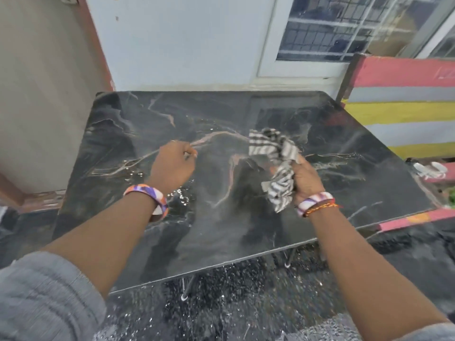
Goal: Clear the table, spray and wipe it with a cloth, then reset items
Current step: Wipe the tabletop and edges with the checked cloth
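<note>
1. While gripping the black-and-white striped cloth [275, 166] in curled fingers, holding the right hand [304, 179] over the right half of the black marble-patterned table [138, 242].
2. Bunching the cloth in that fist, with one end fanning out towards the table's far side and the other trailing down beside the right wrist; cannot tell whether the cloth is touching the tabletop.
3. Hovering the left hand [173, 163] over the table's left half, well apart from the cloth, fingers curled in and gripping nothing visible.
4. Wearing a patterned wristband [150, 200] on the left wrist, and a second wristband with a thin orange thread [317, 204] on the right wrist.
5. Showing water droplets [181, 193] glistening on the tabletop just beside the left wrist.
6. Showing grey sleeves [46, 299] pushed up at the table's near side.
7. Standing against a pale wall and a barred window [344, 28] at the table's far edge, with a pink, grey and yellow striped surface [403, 99] off its right edge.
</note>
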The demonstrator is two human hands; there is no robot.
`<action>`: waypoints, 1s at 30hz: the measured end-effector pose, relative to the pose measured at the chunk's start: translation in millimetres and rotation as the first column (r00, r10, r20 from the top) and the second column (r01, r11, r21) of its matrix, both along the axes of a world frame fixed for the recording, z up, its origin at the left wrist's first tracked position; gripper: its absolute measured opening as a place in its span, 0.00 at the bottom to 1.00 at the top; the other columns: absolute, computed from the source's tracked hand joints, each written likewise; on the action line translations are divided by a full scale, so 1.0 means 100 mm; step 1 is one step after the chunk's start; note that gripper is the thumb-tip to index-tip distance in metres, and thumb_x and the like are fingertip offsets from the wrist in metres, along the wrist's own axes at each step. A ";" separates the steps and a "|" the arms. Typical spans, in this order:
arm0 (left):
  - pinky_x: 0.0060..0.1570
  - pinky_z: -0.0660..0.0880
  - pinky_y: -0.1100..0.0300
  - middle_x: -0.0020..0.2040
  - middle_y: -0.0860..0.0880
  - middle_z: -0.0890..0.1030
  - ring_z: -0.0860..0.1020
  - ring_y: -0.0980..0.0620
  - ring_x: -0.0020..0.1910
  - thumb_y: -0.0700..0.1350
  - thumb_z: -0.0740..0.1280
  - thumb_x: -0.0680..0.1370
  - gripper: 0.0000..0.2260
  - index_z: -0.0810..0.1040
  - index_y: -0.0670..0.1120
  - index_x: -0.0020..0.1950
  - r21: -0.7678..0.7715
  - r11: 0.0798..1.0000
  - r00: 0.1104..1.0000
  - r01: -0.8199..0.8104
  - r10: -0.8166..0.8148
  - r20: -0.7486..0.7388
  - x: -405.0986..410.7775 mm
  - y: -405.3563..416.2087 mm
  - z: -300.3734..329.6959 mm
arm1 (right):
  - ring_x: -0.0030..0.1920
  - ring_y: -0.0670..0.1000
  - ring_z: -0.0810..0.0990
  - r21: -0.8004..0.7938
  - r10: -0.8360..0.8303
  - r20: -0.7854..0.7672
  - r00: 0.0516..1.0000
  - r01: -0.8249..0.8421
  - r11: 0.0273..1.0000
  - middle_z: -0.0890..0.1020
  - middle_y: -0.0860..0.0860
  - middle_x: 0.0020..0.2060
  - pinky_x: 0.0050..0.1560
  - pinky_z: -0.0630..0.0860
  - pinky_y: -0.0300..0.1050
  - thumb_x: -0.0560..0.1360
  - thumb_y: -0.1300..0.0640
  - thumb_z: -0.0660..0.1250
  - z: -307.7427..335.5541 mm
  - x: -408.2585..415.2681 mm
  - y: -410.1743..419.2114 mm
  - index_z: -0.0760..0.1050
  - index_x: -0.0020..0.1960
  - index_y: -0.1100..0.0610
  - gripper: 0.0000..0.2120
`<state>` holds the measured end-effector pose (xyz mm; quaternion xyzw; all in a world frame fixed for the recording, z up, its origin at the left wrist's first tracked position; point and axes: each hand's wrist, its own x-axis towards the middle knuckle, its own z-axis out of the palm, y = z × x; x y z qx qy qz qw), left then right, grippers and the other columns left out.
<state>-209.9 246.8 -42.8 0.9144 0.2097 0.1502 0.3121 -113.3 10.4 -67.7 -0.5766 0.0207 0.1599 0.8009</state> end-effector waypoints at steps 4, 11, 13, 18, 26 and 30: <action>0.59 0.67 0.56 0.54 0.40 0.81 0.76 0.43 0.58 0.42 0.61 0.73 0.12 0.82 0.40 0.46 -0.014 0.989 0.989 0.146 -0.146 -0.022 0.19 -0.53 -0.12 | 0.37 0.48 0.82 -0.149 -0.236 0.033 0.971 0.238 0.960 0.84 0.54 0.45 0.41 0.79 0.44 0.75 0.64 0.61 -0.04 0.24 -0.89 0.79 0.56 0.58 0.13; 0.62 0.68 0.56 0.63 0.42 0.72 0.74 0.44 0.61 0.38 0.63 0.74 0.08 0.81 0.43 0.49 -0.051 0.983 0.983 0.176 -0.178 -0.041 0.47 -1.25 -0.35 | 0.39 0.57 0.76 -0.870 -0.147 0.276 0.950 0.312 0.382 0.79 0.61 0.40 0.43 0.69 0.48 0.74 0.61 0.57 -0.16 0.50 -2.21 0.78 0.51 0.62 0.12; 0.60 0.69 0.57 0.64 0.42 0.72 0.74 0.44 0.61 0.37 0.63 0.74 0.09 0.81 0.41 0.50 -0.043 0.987 0.988 0.152 -0.153 -0.032 0.49 -1.35 -0.38 | 0.56 0.64 0.77 -0.965 0.013 0.172 0.985 0.166 0.203 0.77 0.65 0.59 0.57 0.70 0.53 0.77 0.61 0.58 -0.23 0.48 -2.25 0.73 0.64 0.61 0.17; 0.63 0.67 0.56 0.64 0.41 0.73 0.71 0.44 0.65 0.36 0.63 0.74 0.09 0.81 0.40 0.50 -0.009 0.997 0.997 0.077 -0.077 0.018 0.42 -1.32 -0.45 | 0.61 0.59 0.75 -0.984 0.366 0.143 0.920 0.093 0.152 0.69 0.53 0.70 0.56 0.71 0.47 0.77 0.47 0.62 -0.24 0.06 -1.65 0.69 0.69 0.54 0.22; 0.65 0.64 0.55 0.60 0.36 0.76 0.72 0.40 0.63 0.34 0.64 0.72 0.10 0.82 0.37 0.50 0.079 0.993 0.997 -0.083 0.082 0.014 0.18 -0.85 -0.39 | 0.65 0.58 0.72 -0.944 0.841 0.285 0.459 -0.017 0.329 0.73 0.53 0.68 0.62 0.72 0.52 0.68 0.71 0.59 -0.42 -1.00 -0.39 0.75 0.64 0.54 0.27; 0.65 0.65 0.53 0.59 0.36 0.78 0.73 0.40 0.62 0.35 0.64 0.72 0.10 0.82 0.37 0.50 0.097 0.992 0.997 -0.079 0.076 0.029 0.14 -0.87 -0.30 | 0.64 0.52 0.75 -0.722 0.752 0.349 0.559 -0.352 0.596 0.78 0.54 0.63 0.65 0.71 0.46 0.67 0.71 0.56 -0.33 -1.01 -0.32 0.77 0.61 0.61 0.25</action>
